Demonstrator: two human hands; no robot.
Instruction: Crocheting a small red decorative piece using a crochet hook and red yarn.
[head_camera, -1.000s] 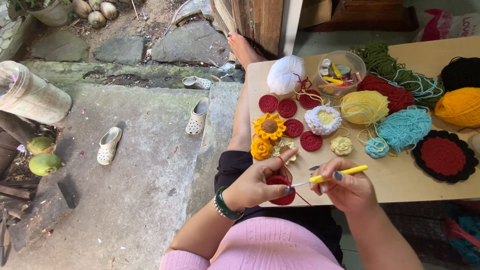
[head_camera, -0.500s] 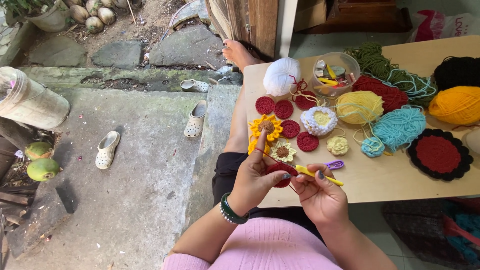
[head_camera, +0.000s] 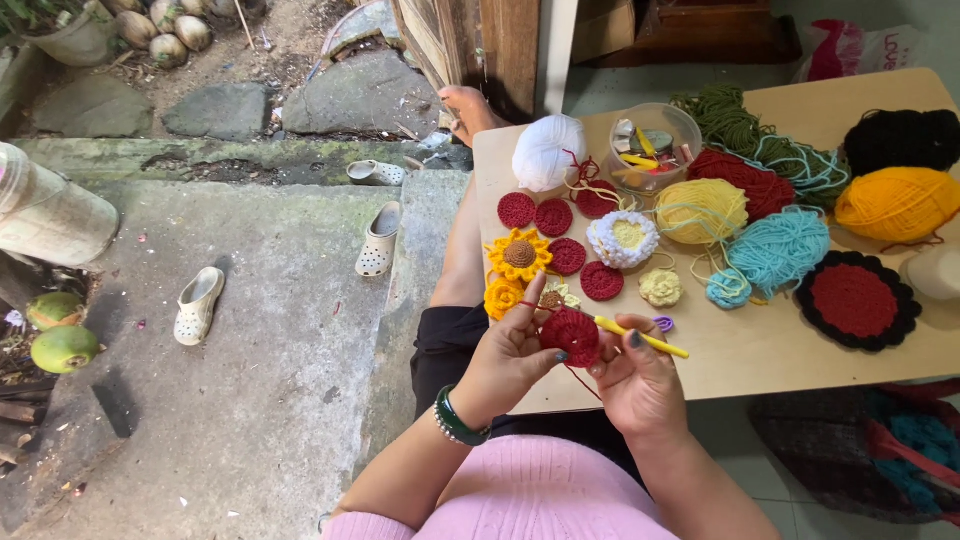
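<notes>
1. Two hands share this: my left hand (head_camera: 505, 362) pinches the red crochet round (head_camera: 571, 335) between thumb and fingers, index finger raised with the red yarn (head_camera: 583, 382) over it, while my right hand (head_camera: 638, 385) is closed around the yellow crochet hook (head_camera: 640, 338), its tip at the round's edge.
2. To work this stitch well, I judge the hook should enter only the edge loop, the raised finger keeping the yarn taut and the pinch staying close to the hook so the piece cannot twist.
3. The round is a small, flat, deep-red disc with a bumpy stitched face, held in the air over my lap at the near edge of the wooden table (head_camera: 760, 350), just in front of the finished red discs (head_camera: 567, 256) and the crochet sunflower (head_camera: 519, 254).
</notes>
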